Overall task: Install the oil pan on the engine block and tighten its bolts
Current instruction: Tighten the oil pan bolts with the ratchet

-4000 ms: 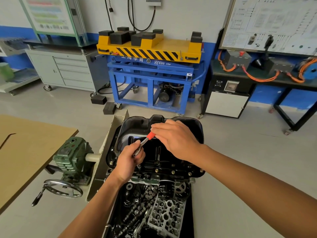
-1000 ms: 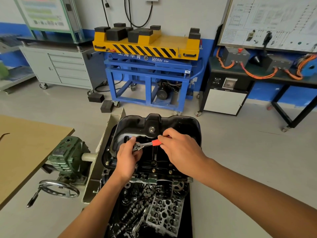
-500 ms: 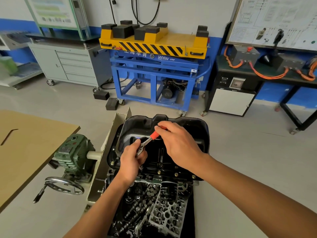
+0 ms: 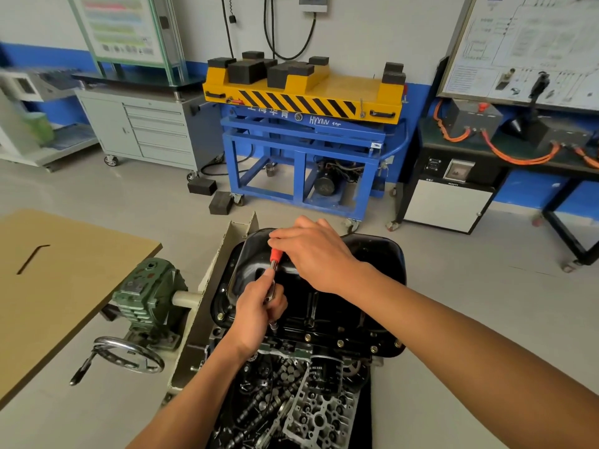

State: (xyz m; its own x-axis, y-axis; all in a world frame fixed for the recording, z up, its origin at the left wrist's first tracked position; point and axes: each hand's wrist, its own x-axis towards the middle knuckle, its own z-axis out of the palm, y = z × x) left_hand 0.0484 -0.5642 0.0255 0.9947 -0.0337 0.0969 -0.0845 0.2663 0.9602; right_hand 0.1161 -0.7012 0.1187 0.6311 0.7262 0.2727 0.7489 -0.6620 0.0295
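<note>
The pan (image 4: 372, 280) sits on the block (image 4: 285, 350), rim bolts (image 4: 340, 343) seated. It is probably stiff, light, slick steel, best held by its flange. The left hand (image 4: 256, 314) wraps its fingers round the ratchet (image 4: 275, 261) head, and the right hand (image 4: 316, 251) grips the red handle.
</note>
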